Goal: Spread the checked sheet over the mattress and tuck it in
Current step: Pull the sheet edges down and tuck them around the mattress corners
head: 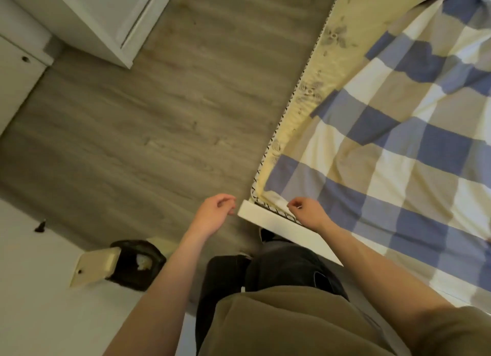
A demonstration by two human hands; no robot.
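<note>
The blue, white and beige checked sheet (393, 153) lies rumpled over the yellow flowered mattress (316, 89), leaving a bare strip along the mattress's left edge. My right hand (305, 209) is at the near corner of the mattress, its fingers curled and pinching the sheet's white corner there. My left hand (215, 212) hovers over the floor just left of the white bed frame (268, 217), with loosely curled fingers that hold nothing.
Grey wood floor (159, 116) fills the left and middle. A white cabinet (106, 15) stands at the top left. A black waste bin (135, 262) sits near my feet beside white furniture (32, 276). My legs stand against the bed frame's corner.
</note>
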